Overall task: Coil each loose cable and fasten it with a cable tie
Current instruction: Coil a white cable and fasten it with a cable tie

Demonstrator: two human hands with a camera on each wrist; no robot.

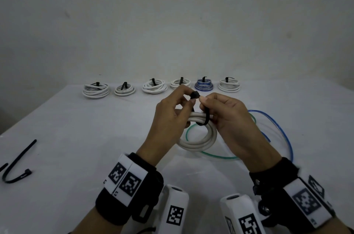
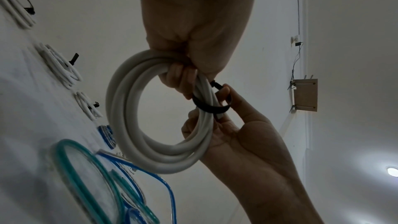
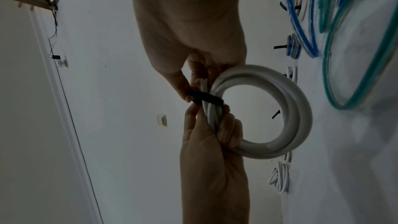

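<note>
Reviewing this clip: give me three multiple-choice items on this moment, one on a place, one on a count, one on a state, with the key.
1. Where do the spare black cable ties lie?
A. on the table's near left
B. beside the blue coil
C. under the right hand

2. How many tied coils stand in the back row?
A. four
B. six
C. eight

3. What is the state of the white coil in the hands?
A. lying loose on the table
B. held up with a black tie looped round it
C. uncoiled and straight

Key:
1 A, the ties rest on the table at the near left, apart from the cables.
2 B, five white and one blue coil line the far edge.
3 B, the left hand and right hand hold the coil off the table and pinch the tie's head.
</note>
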